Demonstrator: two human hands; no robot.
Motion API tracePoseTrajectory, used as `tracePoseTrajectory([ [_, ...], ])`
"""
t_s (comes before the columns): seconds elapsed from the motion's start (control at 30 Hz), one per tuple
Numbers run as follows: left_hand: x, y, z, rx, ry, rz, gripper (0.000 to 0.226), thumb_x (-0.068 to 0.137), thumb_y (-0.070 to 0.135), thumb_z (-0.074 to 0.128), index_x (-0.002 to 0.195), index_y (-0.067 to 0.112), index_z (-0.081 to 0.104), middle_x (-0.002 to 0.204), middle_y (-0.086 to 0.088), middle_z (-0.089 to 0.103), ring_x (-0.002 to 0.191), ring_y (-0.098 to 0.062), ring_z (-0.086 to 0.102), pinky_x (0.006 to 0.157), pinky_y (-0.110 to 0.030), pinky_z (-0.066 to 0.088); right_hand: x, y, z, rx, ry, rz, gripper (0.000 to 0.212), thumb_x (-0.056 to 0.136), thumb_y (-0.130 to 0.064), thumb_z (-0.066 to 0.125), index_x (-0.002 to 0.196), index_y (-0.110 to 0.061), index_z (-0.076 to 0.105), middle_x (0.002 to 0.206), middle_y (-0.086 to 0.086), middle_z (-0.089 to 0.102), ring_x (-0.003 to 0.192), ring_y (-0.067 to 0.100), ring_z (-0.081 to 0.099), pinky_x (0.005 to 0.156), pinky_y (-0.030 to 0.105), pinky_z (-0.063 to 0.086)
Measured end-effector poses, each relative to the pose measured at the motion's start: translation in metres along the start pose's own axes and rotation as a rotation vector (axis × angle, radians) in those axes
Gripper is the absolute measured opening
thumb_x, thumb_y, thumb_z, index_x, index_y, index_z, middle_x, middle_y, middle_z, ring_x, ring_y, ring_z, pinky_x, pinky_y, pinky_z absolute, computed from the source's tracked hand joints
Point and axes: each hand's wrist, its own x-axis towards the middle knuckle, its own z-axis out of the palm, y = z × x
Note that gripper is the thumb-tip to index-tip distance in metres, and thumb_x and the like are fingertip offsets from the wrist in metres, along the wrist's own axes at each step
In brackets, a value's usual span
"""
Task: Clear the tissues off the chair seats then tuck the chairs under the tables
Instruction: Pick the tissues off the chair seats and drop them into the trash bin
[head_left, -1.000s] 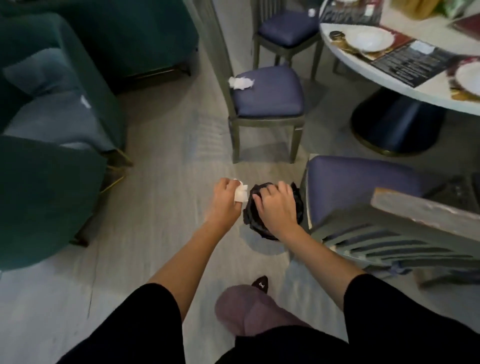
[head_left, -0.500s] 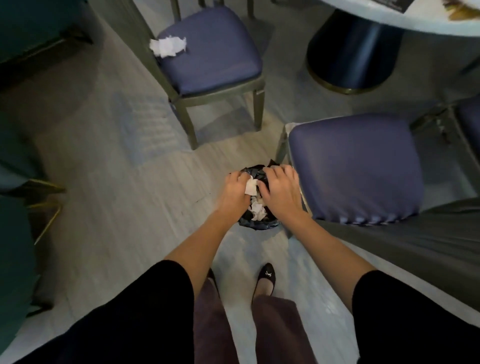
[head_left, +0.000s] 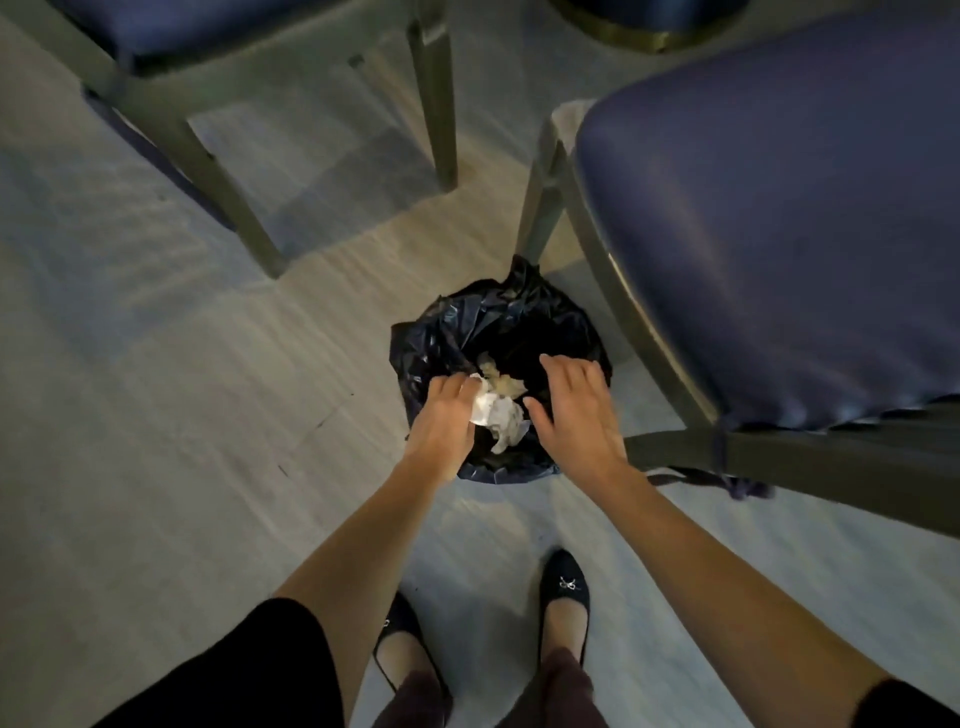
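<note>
A tissue is pinched in the left hand over the bin; the right hand is held spread above it, beside a chair.

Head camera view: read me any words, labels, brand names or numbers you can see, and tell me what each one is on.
None: nothing in this view carries readable text.
The black bin bag is plain.
The tissue is crumpled, with no print visible.
The chair seat shows no label.
The shoe has a small bow ornament, no letters.
</note>
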Motion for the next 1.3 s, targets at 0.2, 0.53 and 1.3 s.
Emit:
tracePoseTrajectory([
  [0.2, -0.013, -0.032, 0.068, 0.16, 0.116, 0.046, 0.044, 0.07, 0.008, 0.068, 0.113, 0.01, 0.06, 0.109, -0.008, 0.063, 0.104, -0.026, 0.058, 0.111, -0.056, 0.024, -0.017, 0.018, 0.07, -0.076, -0.035, 0.038, 0.054, 0.087, -0.034, 0.06, 0.129, -0.001, 0.052, 0.122, 0.015, 0.06, 0.118, 0.032, 0.053, 0.107, 0.053, 0.033],
  [0.53, -0.005, -0.035, 0.066, 0.202, -0.001, 0.105, 0.064, 0.082, 0.04, 0.049, 0.142, 0.021, 0.04, 0.142, -0.012, 0.045, 0.127, -0.027, 0.045, 0.117, -0.049, 0.004, -0.016, 0.031, 0.093, -0.071, -0.094, 0.06, 0.051, 0.088, -0.03, 0.063, 0.128, 0.0, 0.052, 0.119, 0.017, 0.061, 0.116, 0.033, 0.054, 0.109, 0.051, 0.032],
  [1.3, 0.052, -0.116, -0.323, 0.078, 0.231, -0.052, 0.071, 0.075, 0.008, 0.069, 0.138, 0.001, 0.037, 0.137, -0.018, 0.044, 0.131, -0.033, 0.035, 0.112, -0.044, 0.029, 0.198, -0.218, -0.138, -0.001, 0.042, 0.027, 0.04, 0.083, -0.023, 0.068, 0.112, 0.002, 0.057, 0.095, 0.018, 0.061, 0.091, 0.037, 0.058, 0.088, 0.044, 0.046],
])
